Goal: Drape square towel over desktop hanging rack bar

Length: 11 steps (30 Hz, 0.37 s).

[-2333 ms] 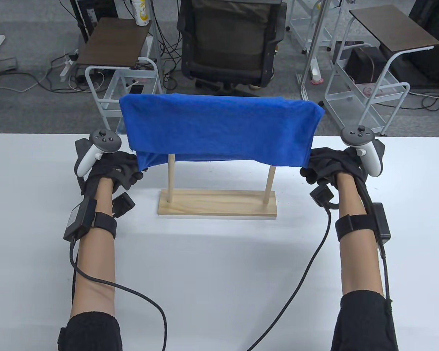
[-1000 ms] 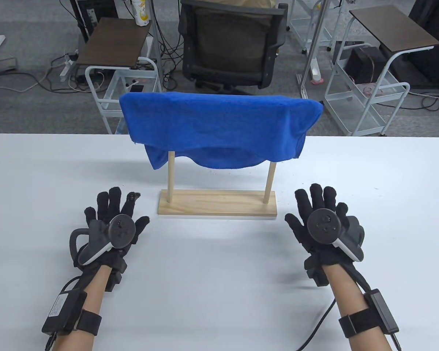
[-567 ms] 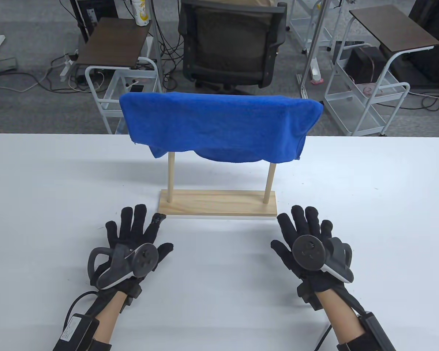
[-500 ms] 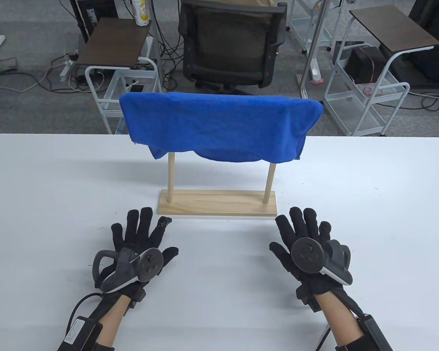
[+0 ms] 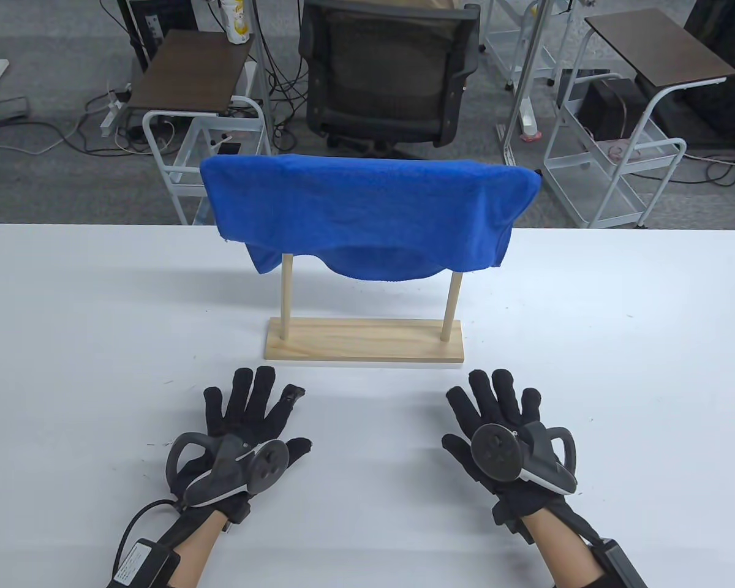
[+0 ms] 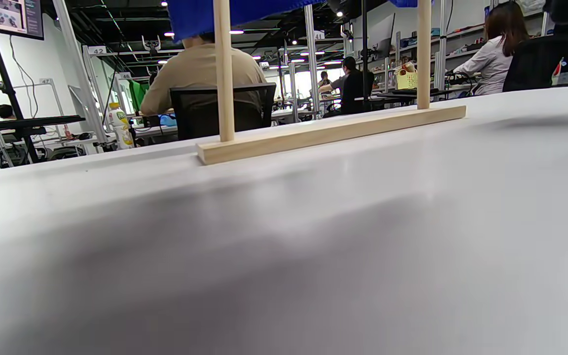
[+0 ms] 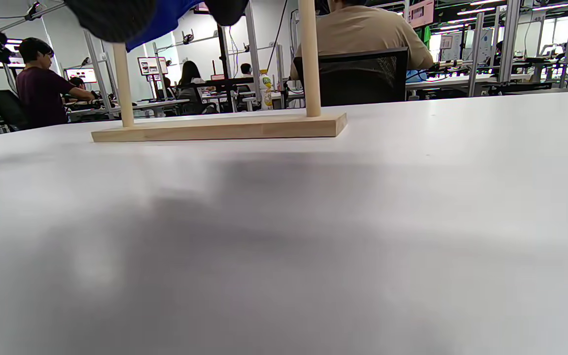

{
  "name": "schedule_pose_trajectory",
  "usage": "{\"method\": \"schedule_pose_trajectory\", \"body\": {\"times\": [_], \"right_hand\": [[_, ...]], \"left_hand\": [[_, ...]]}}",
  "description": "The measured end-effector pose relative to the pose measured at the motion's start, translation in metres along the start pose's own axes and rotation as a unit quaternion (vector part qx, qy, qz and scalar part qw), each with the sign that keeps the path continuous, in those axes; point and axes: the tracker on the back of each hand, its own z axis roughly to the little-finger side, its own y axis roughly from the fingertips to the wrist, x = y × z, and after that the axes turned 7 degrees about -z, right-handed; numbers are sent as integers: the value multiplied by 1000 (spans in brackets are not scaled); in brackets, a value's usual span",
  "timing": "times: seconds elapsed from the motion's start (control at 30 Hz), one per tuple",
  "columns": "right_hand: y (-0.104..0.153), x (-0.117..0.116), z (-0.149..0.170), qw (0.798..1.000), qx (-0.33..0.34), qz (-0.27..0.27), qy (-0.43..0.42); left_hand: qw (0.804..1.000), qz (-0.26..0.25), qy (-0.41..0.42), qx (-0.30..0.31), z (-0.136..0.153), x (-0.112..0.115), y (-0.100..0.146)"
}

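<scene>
A blue square towel (image 5: 361,208) hangs draped over the top bar of the wooden rack (image 5: 365,346), covering the bar and hanging down front and back. The rack's two posts and flat base stand mid-table. My left hand (image 5: 251,416) lies flat on the table, fingers spread, in front of the base's left end. My right hand (image 5: 496,416) lies flat, fingers spread, in front of the base's right end. Both hands are empty and apart from the rack. The rack base shows in the left wrist view (image 6: 328,133) and in the right wrist view (image 7: 215,129).
The white table (image 5: 67,343) stretches wide on both sides. Beyond its far edge stand an office chair (image 5: 392,73), white wire carts (image 5: 612,165) and small side tables (image 5: 190,70).
Both hands let go of the towel's lower corners and drew back toward me, then settled flat on the table in front of the rack. The towel's lower edge hangs loose.
</scene>
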Motion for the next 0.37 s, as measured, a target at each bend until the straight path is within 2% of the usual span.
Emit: {"method": "schedule_pose_trajectory", "body": {"times": [0.37], "right_hand": [[0, -2, 6, 999, 1, -21, -26]], "left_hand": [[1000, 8, 3, -1, 2, 2, 1]]}}
